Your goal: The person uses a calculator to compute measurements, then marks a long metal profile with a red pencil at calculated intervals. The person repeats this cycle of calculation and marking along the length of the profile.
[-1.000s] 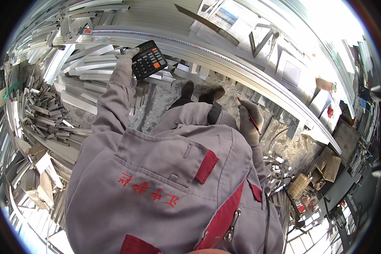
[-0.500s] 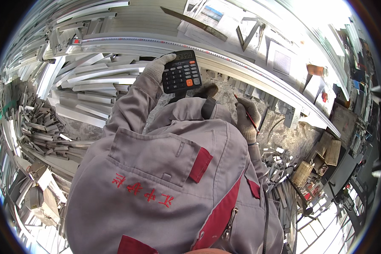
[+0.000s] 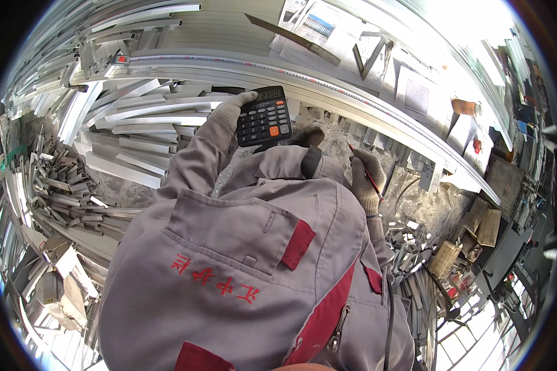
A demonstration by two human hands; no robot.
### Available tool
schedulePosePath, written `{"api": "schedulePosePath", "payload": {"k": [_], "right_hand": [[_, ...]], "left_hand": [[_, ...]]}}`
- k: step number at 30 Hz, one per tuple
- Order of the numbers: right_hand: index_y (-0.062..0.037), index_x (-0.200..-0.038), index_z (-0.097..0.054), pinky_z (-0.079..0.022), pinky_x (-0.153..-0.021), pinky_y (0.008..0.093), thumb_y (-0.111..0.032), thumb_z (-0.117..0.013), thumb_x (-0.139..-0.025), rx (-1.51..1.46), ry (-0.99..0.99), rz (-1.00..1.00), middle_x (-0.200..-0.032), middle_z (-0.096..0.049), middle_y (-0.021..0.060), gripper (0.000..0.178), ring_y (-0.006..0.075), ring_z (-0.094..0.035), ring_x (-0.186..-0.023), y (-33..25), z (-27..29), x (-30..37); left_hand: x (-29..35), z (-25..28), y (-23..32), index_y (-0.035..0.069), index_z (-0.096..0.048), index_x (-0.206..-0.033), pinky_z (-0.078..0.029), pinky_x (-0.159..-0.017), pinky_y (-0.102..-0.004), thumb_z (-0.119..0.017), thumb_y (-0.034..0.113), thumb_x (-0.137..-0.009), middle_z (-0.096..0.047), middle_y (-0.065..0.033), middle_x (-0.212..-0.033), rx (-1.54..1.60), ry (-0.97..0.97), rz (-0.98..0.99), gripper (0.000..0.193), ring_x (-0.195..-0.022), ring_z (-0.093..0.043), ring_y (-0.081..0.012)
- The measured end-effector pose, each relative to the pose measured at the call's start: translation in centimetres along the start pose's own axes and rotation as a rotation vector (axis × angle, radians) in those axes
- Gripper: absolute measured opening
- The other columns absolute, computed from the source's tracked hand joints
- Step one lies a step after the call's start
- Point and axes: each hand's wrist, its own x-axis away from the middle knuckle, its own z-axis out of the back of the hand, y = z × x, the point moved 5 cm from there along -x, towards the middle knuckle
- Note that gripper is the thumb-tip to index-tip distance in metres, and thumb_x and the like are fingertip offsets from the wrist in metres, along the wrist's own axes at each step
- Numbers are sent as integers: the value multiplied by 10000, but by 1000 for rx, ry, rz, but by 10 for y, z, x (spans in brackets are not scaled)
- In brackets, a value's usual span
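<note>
Held at its far-left corner by the left hand point(image 3: 226, 114), the calculator point(image 3: 263, 117) faces up, near side of the tape measure point(image 3: 247, 63), for reading, I judge, while the right hand point(image 3: 365, 176) grips a red pencil point(image 3: 372, 182).

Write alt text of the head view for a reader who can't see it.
A person in a grey work jacket holds a black calculator in the gloved left hand and a red pencil in the gloved right hand. Beyond, a measuring tape lies along long pale metal bars; metal strips are piled on the left.
</note>
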Motion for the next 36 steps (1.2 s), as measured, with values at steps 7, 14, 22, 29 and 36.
{"api": "schedulePosePath", "payload": {"k": [7,14,22,29,36], "right_hand": [[-6,-1129,-799,-591,-845,315,-29,-730,-989,6,-49,61,-1019,-803,126,157,154,-749,-915,-8,-10,0],[-6,-1115,-792,-588,-832,312,-23,-728,-991,11,-94,64,-996,-797,108,140,151,-740,-902,-13,-19,6],[-11,-1094,-790,-575,-781,298,-24,-726,-979,20,-110,60,-945,-783,90,133,122,-714,-851,-10,-21,16],[-9,-1100,-788,-584,-798,315,-35,-726,-979,18,-127,91,-956,-794,107,139,138,-726,-848,-21,-22,21],[7,-1101,-767,-589,-848,332,-37,-712,-983,12,-215,141,-1024,-792,126,137,176,-746,-937,-34,-13,9]], "left_hand": [[15,10,-7,-33,-713,-1251,-709,-817,-569,-711,268,-1070,-806,-234,-1061,42,-16,1,351,-877,-822,-367],[19,31,-6,-33,-712,-1268,-712,-824,-552,-712,270,-1070,-808,-231,-1070,57,-58,-10,362,-883,-824,-360],[25,53,-3,-33,-711,-1287,-715,-832,-531,-712,272,-1071,-810,-228,-1081,57,-109,-26,374,-890,-826,-353],[70,22,-10,-28,-697,-1346,-725,-815,-457,-694,294,-1084,-816,-200,-1122,-140,-191,-156,415,-902,-833,-298],[112,-7,-9,-5,-699,-1363,-726,-796,-405,-672,353,-1097,-821,-169,-1127,-120,-252,-315,447,-893,-833,-248]]}}
